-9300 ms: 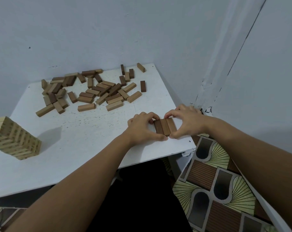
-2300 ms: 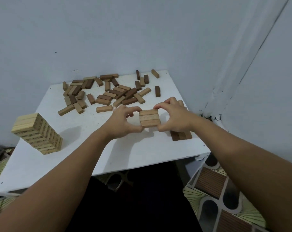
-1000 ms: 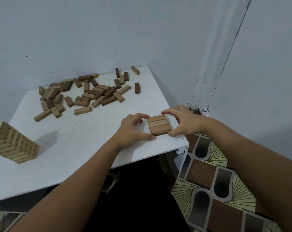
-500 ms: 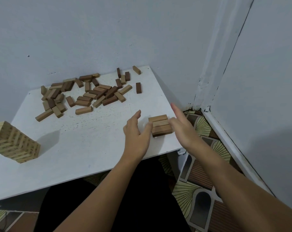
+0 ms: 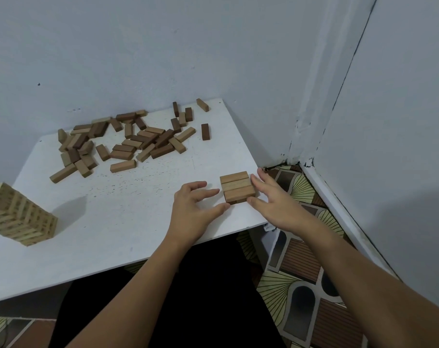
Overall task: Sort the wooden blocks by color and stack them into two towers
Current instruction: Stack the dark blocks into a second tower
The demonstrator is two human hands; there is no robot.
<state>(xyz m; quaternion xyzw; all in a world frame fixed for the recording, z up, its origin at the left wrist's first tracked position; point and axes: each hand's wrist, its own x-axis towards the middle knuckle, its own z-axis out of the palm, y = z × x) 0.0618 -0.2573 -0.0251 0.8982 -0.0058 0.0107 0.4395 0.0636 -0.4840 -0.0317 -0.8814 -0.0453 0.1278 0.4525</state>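
Low stack (image 5: 238, 187) near table (image 5: 128, 212) front right corner, light layer over dark; left hand (image 5: 193, 207) and right hand (image 5: 272, 200) flank it, fingers relaxed, gripping nothing; loose blocks (image 5: 128, 140) at back.

Table (image 5: 138, 222): white, finely speckled with dark flecks.
Loose blocks (image 5: 128, 141): mixed mid-brown and dark brown wood.
Small stack (image 5: 237, 185): top layer light tan-brown; dark brown layer showing beneath at the front edge.
Tower (image 5: 17, 217): pale yellowish wood, striped by alternating block ends.
Walls (image 5: 138, 46): pale grey-blue.
Floor covering (image 5: 301, 267): patterned in brown ribbed rectangles, grey arches and cream fans with dark lines.
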